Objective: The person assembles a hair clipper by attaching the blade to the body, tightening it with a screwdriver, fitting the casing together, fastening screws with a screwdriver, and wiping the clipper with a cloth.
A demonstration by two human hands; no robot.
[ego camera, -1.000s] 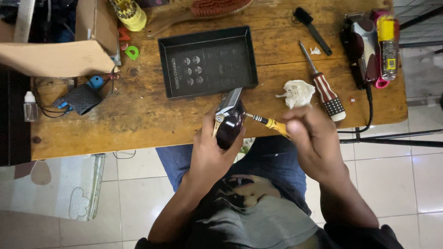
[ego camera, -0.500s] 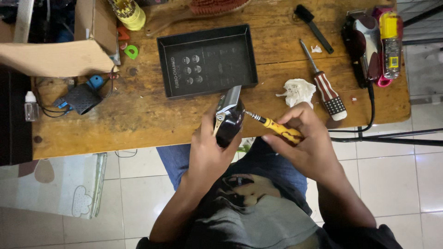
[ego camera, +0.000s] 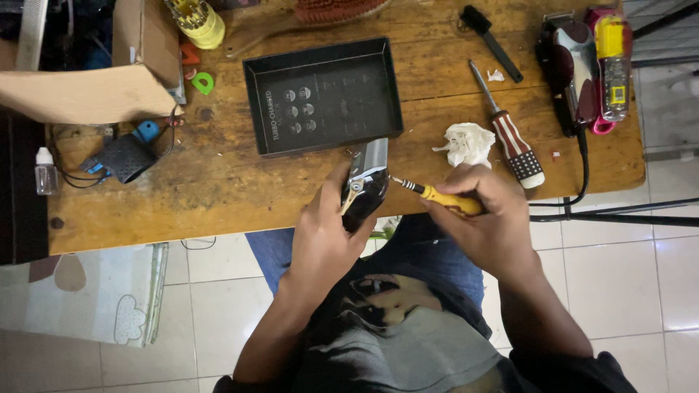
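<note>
Yellow screwdriver (ego camera: 443, 197) tip now seated against hair clipper (ego camera: 366, 183); right hand (ego camera: 488, 218) fisted round handle, left hand (ego camera: 328, 233) wrapped about clipper body, steadied for turning.

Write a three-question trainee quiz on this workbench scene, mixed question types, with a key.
1. True or false: the left hand holds a hair clipper.
2. The tip of the yellow-handled screwdriver in the right hand points at: A) the black tray B) the hair clipper C) the crumpled tissue
3. Fill in: the striped-handled screwdriver lies on the wooden ____.

Key: 1 true; 2 B; 3 table.
</note>
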